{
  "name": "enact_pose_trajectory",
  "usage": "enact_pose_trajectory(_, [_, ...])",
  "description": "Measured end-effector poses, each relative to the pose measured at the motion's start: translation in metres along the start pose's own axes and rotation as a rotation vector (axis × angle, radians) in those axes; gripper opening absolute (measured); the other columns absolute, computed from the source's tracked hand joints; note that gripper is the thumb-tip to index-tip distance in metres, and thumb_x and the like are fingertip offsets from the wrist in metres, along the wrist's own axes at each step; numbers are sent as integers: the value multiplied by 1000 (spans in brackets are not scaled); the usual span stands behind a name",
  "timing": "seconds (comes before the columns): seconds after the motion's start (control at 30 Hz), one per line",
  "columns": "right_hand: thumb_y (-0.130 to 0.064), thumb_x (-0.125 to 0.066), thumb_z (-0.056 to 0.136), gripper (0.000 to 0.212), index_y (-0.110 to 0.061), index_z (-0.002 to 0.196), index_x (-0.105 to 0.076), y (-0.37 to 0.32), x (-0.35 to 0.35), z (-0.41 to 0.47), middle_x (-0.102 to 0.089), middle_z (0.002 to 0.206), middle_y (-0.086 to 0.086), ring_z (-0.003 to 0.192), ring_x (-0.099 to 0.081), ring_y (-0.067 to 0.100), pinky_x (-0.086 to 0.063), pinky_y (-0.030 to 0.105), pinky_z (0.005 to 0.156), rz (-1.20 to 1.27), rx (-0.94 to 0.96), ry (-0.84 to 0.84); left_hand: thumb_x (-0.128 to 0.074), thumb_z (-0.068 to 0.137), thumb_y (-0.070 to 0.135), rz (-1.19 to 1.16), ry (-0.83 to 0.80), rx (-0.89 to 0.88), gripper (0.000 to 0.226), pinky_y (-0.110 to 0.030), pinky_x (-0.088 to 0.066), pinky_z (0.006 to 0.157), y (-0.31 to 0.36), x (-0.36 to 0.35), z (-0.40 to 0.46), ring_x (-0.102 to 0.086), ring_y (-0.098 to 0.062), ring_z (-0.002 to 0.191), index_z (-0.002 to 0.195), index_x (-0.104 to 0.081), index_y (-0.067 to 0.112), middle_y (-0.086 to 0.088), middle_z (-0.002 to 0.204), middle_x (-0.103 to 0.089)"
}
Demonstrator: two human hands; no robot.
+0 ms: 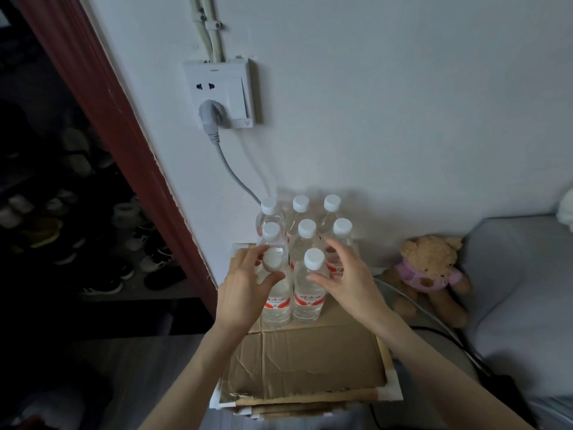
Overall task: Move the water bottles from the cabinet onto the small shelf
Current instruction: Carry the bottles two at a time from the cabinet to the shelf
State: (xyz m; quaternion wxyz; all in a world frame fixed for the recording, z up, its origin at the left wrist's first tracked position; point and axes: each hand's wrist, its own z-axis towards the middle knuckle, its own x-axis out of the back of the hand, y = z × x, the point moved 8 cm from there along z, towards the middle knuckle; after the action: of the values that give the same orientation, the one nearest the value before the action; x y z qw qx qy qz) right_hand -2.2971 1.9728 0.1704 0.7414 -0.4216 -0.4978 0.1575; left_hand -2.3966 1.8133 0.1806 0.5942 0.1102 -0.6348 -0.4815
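Note:
Several clear water bottles with white caps and red labels stand in rows on a cardboard-covered top [310,361] against the wall. My left hand [245,290] grips the front left bottle [277,305] at its cap and neck, thumb and fingers curled round it. My right hand [350,280] hovers with fingers spread beside the front right bottle [310,302], its thumb tip at that bottle's shoulder. The back rows of bottles [307,228] stand upright and untouched.
A wall socket [217,91] above the bottles holds a grey plug whose cable runs down behind them. A teddy bear [431,274] sits to the right against a grey cushion [521,290]. A red-brown frame [124,135] and dark shelves of shoes [77,228] are at left.

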Motion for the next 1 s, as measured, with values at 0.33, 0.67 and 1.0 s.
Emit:
enact_pose_trajectory(0.33, [-50, -73, 65, 75, -38, 129, -35, 67, -59, -41, -43, 139, -12, 127, -43, 8, -39, 38, 106, 400, -341, -151, -77, 66, 27, -301, -31, 182, 65, -6, -44, 70, -45, -24, -22, -50, 2, 93, 119, -43, 12, 2, 112, -45])
enact_pose_trajectory(0.67, [-22, -65, 82, 66, -21, 137, -28, 85, -84, -41, -44, 138, -2, 126, -45, 17, -37, 24, 93, 458, -472, -155, -72, 71, 29, -497, -151, 418, 63, -36, -47, 93, -94, -82, -48, -54, -19, 112, 123, -38, 15, -3, 122, -54])
enact_pose_trajectory(1.0, [-17, -68, 80, 67, -20, 136, -31, 90, -86, -37, -44, 129, -10, 124, -42, 12, -34, 22, 94, 465, -505, -130, -71, 75, 22, -510, -71, 409, 56, -34, -44, 91, -94, -86, -49, -50, -17, 112, 118, -36, 26, -1, 123, -52])
